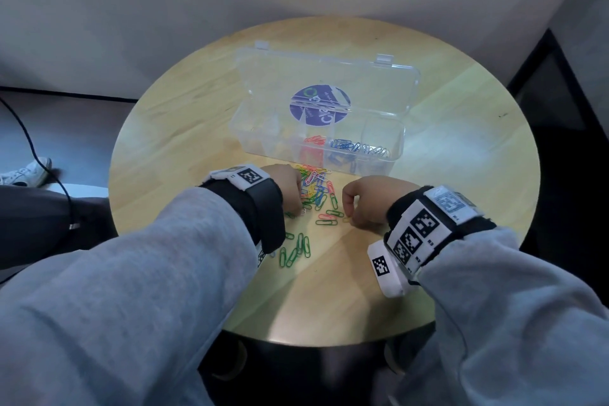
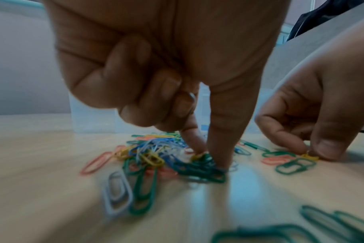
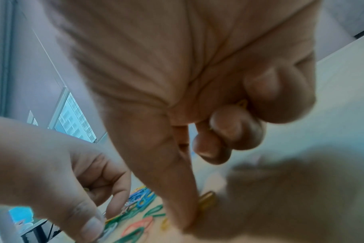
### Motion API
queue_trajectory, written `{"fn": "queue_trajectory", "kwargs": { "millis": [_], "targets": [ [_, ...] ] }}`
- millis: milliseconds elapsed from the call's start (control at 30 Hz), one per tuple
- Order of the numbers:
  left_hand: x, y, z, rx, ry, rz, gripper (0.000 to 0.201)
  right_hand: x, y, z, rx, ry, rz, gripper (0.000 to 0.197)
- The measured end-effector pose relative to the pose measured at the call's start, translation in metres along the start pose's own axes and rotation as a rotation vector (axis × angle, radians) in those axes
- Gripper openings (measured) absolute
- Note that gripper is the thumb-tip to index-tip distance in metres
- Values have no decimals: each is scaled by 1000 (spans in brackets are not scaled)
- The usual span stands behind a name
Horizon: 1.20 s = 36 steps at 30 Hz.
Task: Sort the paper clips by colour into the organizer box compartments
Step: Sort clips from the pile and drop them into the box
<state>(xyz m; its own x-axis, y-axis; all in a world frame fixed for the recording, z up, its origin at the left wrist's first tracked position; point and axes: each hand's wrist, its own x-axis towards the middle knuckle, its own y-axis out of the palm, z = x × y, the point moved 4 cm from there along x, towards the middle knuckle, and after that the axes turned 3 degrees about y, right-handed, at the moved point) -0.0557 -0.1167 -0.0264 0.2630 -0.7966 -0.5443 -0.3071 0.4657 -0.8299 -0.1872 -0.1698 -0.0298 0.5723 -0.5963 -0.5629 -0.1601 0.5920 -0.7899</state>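
Note:
A mixed pile of coloured paper clips point(image 1: 316, 188) lies on the table in front of the clear organizer box point(image 1: 253, 142). Three of the box's compartments hold red point(image 1: 314, 141), blue point(image 1: 342, 144) and white clips point(image 1: 375, 151). My left hand point(image 1: 300, 208) is down on the pile, with thumb and forefinger pinching at a yellow clip point(image 2: 197, 156) among green ones. My right hand point(image 1: 347, 218) pinches another yellow clip point(image 3: 208, 198) against the table right of the pile. Its curled fingers keep a further yellow clip point(image 3: 242, 103) tucked in the palm.
Several green clips point(image 1: 296, 249) lie apart near the front, by my left wrist. The box lid point(image 1: 329, 76) stands open toward the back. The round wooden table point(image 1: 461, 142) has bare surface on both sides. A cable and a shoe point(image 1: 26, 173) are on the floor at left.

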Motion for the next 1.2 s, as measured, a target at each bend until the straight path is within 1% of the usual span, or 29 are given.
{"fn": "queue_trajectory", "kwargs": {
  "millis": [67,167,233,333,400,500,567,733,867,933,1067,1133,1200],
  "targets": [
    [1,2,1,-4,-2,4,11,2,1,0,-36,2,25,11],
    [1,4,5,-32,0,14,10,4,5,0,-97,24,38,22],
    [-1,5,9,-57,-2,8,15,4,6,0,-91,41,50,16],
    [-2,4,20,-116,-31,-40,30,1,5,1,-55,45,58,4],
    [-3,5,25,-122,-38,-41,30,-2,2,0,-19,45,47,3],
    [-5,8,25,-130,-14,-18,29,-6,-7,-4,107,20,45,3],
    [-4,10,21,-125,3,-14,28,-8,-13,-7,203,-4,68,7],
    [-4,10,16,-117,2,16,25,-10,-18,-16,542,-58,109,18],
    [-6,10,20,-142,-8,26,27,-9,-20,-18,788,-96,112,23],
    [-8,9,23,-191,-12,27,26,-8,-21,-18,873,-105,124,24],
    [-14,0,27,-342,-48,16,22,-10,-22,-18,940,-118,174,32],
    [-16,-3,28,-514,-58,31,23,-9,-22,-19,963,-97,163,32],
    [-16,-5,28,-708,-61,29,27,-7,-22,-20,982,-69,158,31]
  ]
}}
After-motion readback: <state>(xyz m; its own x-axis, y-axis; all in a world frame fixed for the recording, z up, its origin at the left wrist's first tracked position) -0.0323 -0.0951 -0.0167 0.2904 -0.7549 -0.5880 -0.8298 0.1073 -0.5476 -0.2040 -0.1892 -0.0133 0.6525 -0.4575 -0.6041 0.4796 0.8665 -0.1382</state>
